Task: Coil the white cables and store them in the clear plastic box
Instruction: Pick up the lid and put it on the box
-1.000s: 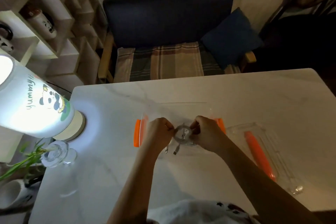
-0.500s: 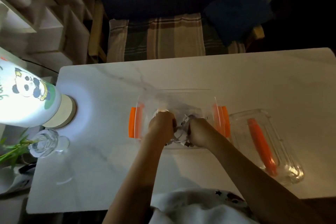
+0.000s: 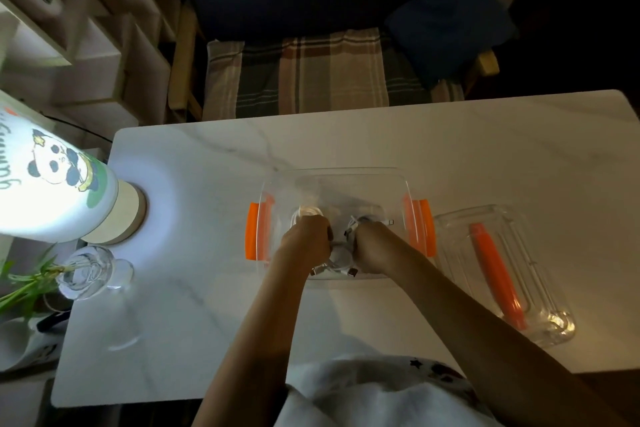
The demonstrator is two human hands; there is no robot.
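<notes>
The clear plastic box (image 3: 339, 175) with orange side clips stands in the middle of the white table. Both my hands reach down into it. My left hand (image 3: 306, 241) and my right hand (image 3: 372, 246) each grip a side of a coiled white cable (image 3: 341, 258), whose metal plug ends stick out toward me. More white cable (image 3: 304, 211) lies coiled in the box beyond my left hand, and another white cable end (image 3: 377, 219) shows past my right hand.
The box's clear lid (image 3: 540, 288) with an orange strip lies on the table to the right. A lit panda lamp (image 3: 59, 177) and a glass vase (image 3: 91, 274) with green leaves stand at the left. A sofa sits beyond the table's far edge.
The coiled cable, held above the box a second ago, has been lowered into it with both hands. The camera has tilted down and closer.
</notes>
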